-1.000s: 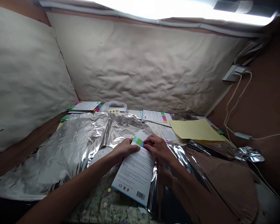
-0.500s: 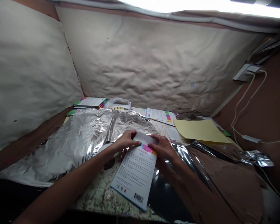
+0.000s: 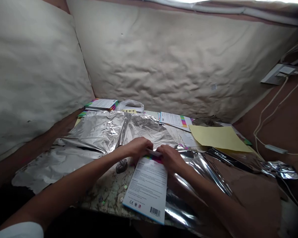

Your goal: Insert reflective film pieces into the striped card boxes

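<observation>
1. Speckled stone tabletop (image 3: 109, 195), crumpled beige wall lining (image 3: 164, 59) behind.
2. Left hand (image 3: 139, 147), right hand (image 3: 171, 159): fingers curled, both pinching top end of one white printed card (image 3: 146, 188).
3. Card sits between two crumpled silver foil sheets (image 3: 96, 137) (image 3: 196, 165).
4. Far side: one yellow paper sheet (image 3: 220, 138), one stack of multicoloured cards (image 3: 101, 104).

white left sleeve (image 3: 17, 230) (left hand (image 3: 137, 147) bare)

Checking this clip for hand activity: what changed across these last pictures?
The left hand and right hand have closed in on the top edge of the printed card. Its white top flap now lies folded down, and the card sits straighter. The yellow paper stayed where it was.
</observation>
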### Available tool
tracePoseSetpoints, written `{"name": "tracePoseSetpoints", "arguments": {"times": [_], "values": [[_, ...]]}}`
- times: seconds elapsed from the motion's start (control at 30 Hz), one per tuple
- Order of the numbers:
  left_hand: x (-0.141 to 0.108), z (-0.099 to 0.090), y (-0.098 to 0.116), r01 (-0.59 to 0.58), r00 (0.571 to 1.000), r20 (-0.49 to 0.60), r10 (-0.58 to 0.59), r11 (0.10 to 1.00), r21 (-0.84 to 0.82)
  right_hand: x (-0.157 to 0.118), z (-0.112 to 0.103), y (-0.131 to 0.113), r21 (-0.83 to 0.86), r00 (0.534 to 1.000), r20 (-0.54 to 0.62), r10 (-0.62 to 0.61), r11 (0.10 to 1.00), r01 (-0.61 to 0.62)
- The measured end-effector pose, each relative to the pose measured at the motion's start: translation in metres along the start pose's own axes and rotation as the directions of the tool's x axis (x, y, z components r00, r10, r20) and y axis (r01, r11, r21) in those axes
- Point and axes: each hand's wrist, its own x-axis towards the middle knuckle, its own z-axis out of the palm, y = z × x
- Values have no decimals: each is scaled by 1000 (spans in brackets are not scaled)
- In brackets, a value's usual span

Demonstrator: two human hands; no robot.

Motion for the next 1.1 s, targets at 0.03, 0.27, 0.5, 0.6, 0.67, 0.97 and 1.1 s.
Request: {"name": "tracePoseSetpoints", "arguments": {"times": [0.03, 0.27, 0.5, 0.6, 0.67, 0.97, 1.1], "values": [[-3, 4, 0, -6, 999, -35, 8, 997, 72, -3, 2, -3, -46, 1000, -16, -19, 999, 18], [-40, 26, 5, -121, 991, -25, 135, 948, 295, -31, 11, 3, -3, 979, -92, -180, 984, 181], [-64, 37, 15, -225, 973, -27, 229, 969, 98, -39, 18, 16, -124, 938, -217, -270, 961, 248], [-64, 44, 15, -214, 974, -43, 223, 965, 153, -48, 10, 8, -85, 924, -302, -237, 972, 221], [-63, 48, 16, -220, 970, -60, 235, 957, 191, -58, 7, -1, 0, 926, -320, -202, 977, 213], [-55, 53, 8, -161, 970, -165, 178, 981, 112, -79, 18, -25, 25, 996, -73, 58, 998, -57], [-54, 51, 8, -115, 972, -209, 111, 993, -5, -70, 9, -22, 88, 995, -16, 94, 992, -93]]}}
